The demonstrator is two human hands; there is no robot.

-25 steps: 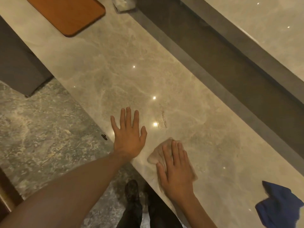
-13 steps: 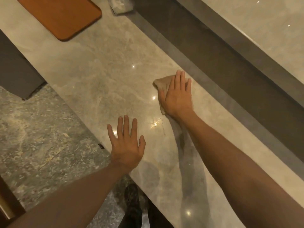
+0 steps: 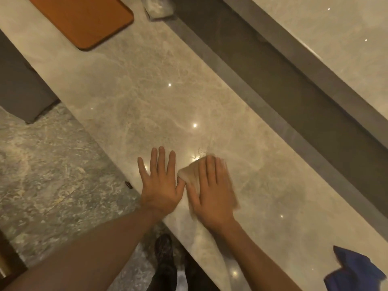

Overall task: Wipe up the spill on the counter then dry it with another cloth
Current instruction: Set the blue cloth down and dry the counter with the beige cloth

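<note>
My right hand [image 3: 212, 192] lies flat on a beige cloth [image 3: 189, 175], pressing it onto the marble counter [image 3: 147, 97] near its front edge. The cloth shows past my fingers on the left and right. A small wet trace [image 3: 202, 151] glistens just beyond the fingertips. My left hand [image 3: 160, 185] rests flat on the counter right beside it, fingers spread, holding nothing; its thumb almost touches the cloth. A crumpled blue cloth [image 3: 354, 271] lies on the counter at the lower right, apart from both hands.
A brown wooden board [image 3: 84, 19] lies at the counter's far left, with a clear plastic bag [image 3: 158, 7] beyond it. A dark recessed channel [image 3: 273, 85] borders the counter's back. The stone floor [image 3: 46, 169] and my shoes [image 3: 165, 259] are below the front edge.
My right hand has dragged the beige cloth from the far side of the counter back toward me, next to my left hand. The left hand has stayed put.
</note>
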